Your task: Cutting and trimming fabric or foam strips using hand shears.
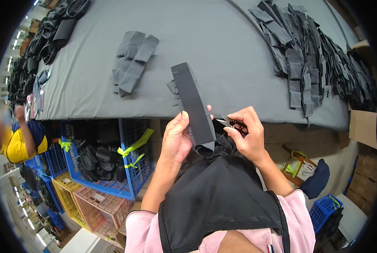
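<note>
My left hand (176, 138) grips a long dark fabric strip (192, 99) near its lower end, thumb on top. The strip stands out over the table's near edge. Small grey flaps show along its left side, and its near end curls into an open loop. In my right hand (251, 133) is a pair of thread snips (225, 122) with black handles and pointed metal blades. The blades point left toward the strip, a little apart from it. Further up the table lies a small stack of grey folded strips (134, 63).
A grey cloth covers the table (222, 50). A large heap of grey strips (300, 63) lies at the right, and rolled black pieces (53, 33) at the far left. Below left stand a blue crate (131, 168) of black pieces and a pink crate (100, 206). A person in yellow (22, 141) is at the left.
</note>
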Tool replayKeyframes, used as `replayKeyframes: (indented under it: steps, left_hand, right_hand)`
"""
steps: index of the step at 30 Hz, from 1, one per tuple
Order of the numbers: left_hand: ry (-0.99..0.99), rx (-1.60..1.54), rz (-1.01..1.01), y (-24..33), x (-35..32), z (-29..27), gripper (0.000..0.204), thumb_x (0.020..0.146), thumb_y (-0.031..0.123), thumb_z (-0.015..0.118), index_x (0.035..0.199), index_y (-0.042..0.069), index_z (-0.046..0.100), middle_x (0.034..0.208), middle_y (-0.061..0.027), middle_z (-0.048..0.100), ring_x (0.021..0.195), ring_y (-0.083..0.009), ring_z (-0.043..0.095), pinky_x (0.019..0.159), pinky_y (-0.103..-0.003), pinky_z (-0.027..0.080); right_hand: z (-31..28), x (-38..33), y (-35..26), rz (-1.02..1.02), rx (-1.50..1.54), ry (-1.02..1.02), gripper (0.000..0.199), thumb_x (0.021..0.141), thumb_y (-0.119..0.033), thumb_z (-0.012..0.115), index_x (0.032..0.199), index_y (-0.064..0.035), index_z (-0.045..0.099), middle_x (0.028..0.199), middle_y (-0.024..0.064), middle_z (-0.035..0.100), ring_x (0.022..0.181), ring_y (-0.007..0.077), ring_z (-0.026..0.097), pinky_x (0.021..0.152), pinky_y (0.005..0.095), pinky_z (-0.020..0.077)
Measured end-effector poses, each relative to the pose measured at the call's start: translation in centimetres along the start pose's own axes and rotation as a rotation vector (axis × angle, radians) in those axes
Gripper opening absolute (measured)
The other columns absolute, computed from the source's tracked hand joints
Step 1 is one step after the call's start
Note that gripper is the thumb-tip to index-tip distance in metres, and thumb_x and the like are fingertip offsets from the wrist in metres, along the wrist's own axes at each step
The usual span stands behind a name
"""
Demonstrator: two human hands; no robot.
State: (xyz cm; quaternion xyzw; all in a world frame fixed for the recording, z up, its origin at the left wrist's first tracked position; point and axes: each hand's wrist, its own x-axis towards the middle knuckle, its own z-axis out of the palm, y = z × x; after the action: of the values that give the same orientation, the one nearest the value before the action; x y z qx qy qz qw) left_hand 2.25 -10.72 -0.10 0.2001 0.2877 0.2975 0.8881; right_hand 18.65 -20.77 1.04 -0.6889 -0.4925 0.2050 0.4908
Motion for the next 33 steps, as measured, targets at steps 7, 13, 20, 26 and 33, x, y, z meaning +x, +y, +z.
replayKeyframes:
  steps: [7, 13, 20, 26, 33]
  left_hand:
    - [-0.045, 0.009, -0.027, -0.6, 0.0, 0.5, 0.039, 0.097, 0.025, 0.044, 0.118, -0.007, 0.050, 0.122, -0.0211, 0.055, 0.102, -0.0262, 0.060, 0.088, -0.037, 0.051]
    - [-0.025, 0.040, -0.065, -0.6, -0.1, 0.8, 0.040, 0.098, 0.026, 0.042, 0.118, -0.008, 0.050, 0.120, -0.0193, 0.056, 0.101, -0.0226, 0.060, 0.087, -0.035, 0.051]
    - [0.031, 0.103, -0.034, -0.6, -0.2, 0.8, 0.040, 0.096, 0.028, 0.045, 0.115, -0.007, 0.051, 0.120, -0.0201, 0.056, 0.097, -0.0238, 0.061, 0.080, -0.036, 0.054]
    - [0.020, 0.130, -0.012, -0.2, -0.3, 1.2, 0.037, 0.096, 0.028, 0.047, 0.110, -0.006, 0.052, 0.118, -0.0217, 0.057, 0.097, -0.0249, 0.062, 0.081, -0.036, 0.054]
    - [0.009, 0.136, -0.011, -0.3, -0.3, 1.1, 0.034, 0.095, 0.027, 0.048, 0.105, -0.005, 0.053, 0.117, -0.0234, 0.057, 0.095, -0.0247, 0.062, 0.080, -0.036, 0.054]
  right_hand:
    - [0.2, 0.1, 0.2, -0.062, 0.028, -0.029, 0.026, 0.068, -0.003, 0.073, 0.092, -0.0029, 0.061, 0.079, 0.0059, 0.053, 0.057, 0.0147, 0.053, 0.052, 0.0263, 0.0455]
    - [0.1, 0.1, 0.8, -0.203, -0.136, 0.039, 0.024, 0.069, -0.005, 0.073, 0.090, -0.0042, 0.062, 0.074, 0.0062, 0.052, 0.056, 0.0193, 0.053, 0.049, 0.0286, 0.0432]
    - [0.0, -0.2, -0.4, -0.193, -0.099, 0.078, 0.022, 0.068, -0.005, 0.073, 0.086, -0.0045, 0.062, 0.070, 0.0059, 0.051, 0.054, 0.0207, 0.052, 0.048, 0.0312, 0.0419]
    - [-0.8, -0.5, -0.2, -0.228, -0.213, 0.050, 0.027, 0.066, 0.000, 0.074, 0.090, -0.0018, 0.063, 0.073, 0.0079, 0.055, 0.056, 0.0179, 0.054, 0.049, 0.0284, 0.0450]
    - [-1.0, -0.3, -0.2, -0.254, -0.269, -0.008, 0.026, 0.065, -0.001, 0.074, 0.089, -0.0017, 0.062, 0.074, 0.0081, 0.056, 0.057, 0.0196, 0.056, 0.050, 0.0293, 0.0464]
